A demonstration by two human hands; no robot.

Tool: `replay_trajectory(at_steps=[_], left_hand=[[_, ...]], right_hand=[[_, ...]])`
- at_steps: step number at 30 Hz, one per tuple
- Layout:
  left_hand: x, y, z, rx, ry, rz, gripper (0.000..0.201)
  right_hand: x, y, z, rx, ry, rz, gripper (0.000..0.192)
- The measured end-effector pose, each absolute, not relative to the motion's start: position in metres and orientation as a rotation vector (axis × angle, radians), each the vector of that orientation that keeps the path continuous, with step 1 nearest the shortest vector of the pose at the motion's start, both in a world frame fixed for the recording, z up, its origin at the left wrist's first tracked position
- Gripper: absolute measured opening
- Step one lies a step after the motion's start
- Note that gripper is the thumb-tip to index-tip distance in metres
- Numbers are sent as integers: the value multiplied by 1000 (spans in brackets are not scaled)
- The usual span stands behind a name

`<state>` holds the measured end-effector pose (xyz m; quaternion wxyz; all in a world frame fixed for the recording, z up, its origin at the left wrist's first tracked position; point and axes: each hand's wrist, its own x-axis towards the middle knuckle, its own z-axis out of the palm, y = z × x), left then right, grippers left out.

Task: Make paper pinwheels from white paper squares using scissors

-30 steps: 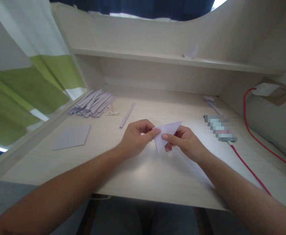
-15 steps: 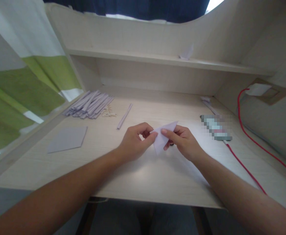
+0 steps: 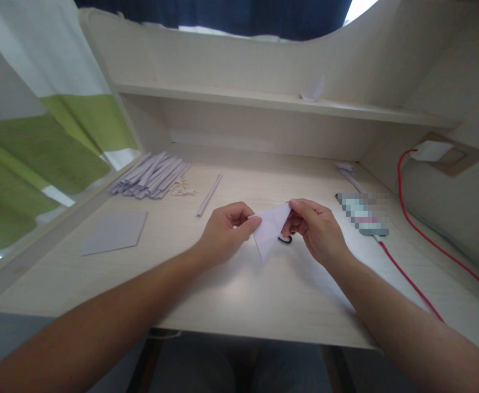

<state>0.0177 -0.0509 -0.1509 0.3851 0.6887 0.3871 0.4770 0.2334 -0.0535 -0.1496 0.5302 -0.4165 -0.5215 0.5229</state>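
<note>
A pale lilac paper folded into a triangle hangs just above the wooden desk, its point downward. My left hand pinches its left corner between thumb and forefinger. My right hand pinches its upper right corner with the fingertips. A small dark loop lies on the desk just behind the paper, partly hidden by it.
A pile of folded lilac paper strips lies at the back left, one single strip beside it. A flat lilac sheet rests at the left. A blurred flat device with a red cable lies at the right. A shelf runs above.
My right hand has slid up along the paper to its upper right corner, and the triangle now stands more upright. The small dark loop has come into sight behind it.
</note>
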Motion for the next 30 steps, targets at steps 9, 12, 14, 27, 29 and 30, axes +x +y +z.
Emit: replay_trajectory(at_steps=[9, 12, 14, 27, 29, 30], left_hand=[[18, -45, -154, 1556, 906, 1296, 30], [18, -45, -153, 1540, 925, 1312, 32], [18, -45, -152, 1525, 940, 1327, 30], [17, -41, -152, 1420, 997, 1468, 29], [17, -41, -152, 1418, 994, 1491, 29], [17, -41, -152, 1417, 992, 1496, 29]], right_hand=[[229, -60, -148, -1108, -1617, 1355, 35], [226, -63, -146, -1118, -1642, 1352, 37], [225, -63, -146, -1117, -1651, 1329, 38], [223, -65, -147, -1045, -1642, 1477, 29], [223, -65, -148, -1042, -1615, 1489, 28], [223, -65, -149, -1043, -1604, 1494, 27]])
